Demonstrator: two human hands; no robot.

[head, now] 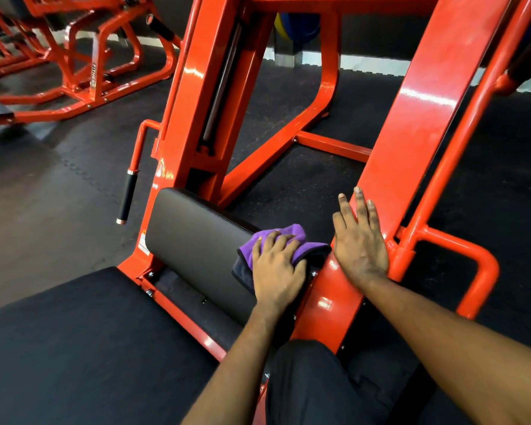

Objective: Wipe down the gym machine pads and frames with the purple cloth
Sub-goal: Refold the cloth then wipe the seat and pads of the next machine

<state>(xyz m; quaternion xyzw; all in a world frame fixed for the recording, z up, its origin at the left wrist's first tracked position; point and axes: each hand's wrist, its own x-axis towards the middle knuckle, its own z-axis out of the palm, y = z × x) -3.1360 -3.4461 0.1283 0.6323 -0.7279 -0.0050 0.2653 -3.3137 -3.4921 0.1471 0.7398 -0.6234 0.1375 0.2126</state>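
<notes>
Cloth sits bunched at the right end of the dark pad, and we see the left hand on top of it, fingers curled over the purple folds, pressing down. Right hand lies flat on the orange frame just beside, fingers straight and spread, holding nothing.

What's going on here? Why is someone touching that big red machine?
A person is cleaning it. Their left hand grips a bunched purple cloth and presses it on the right end of the dark pad. Their right hand lies flat on the red frame beside it, holding nothing.
</notes>
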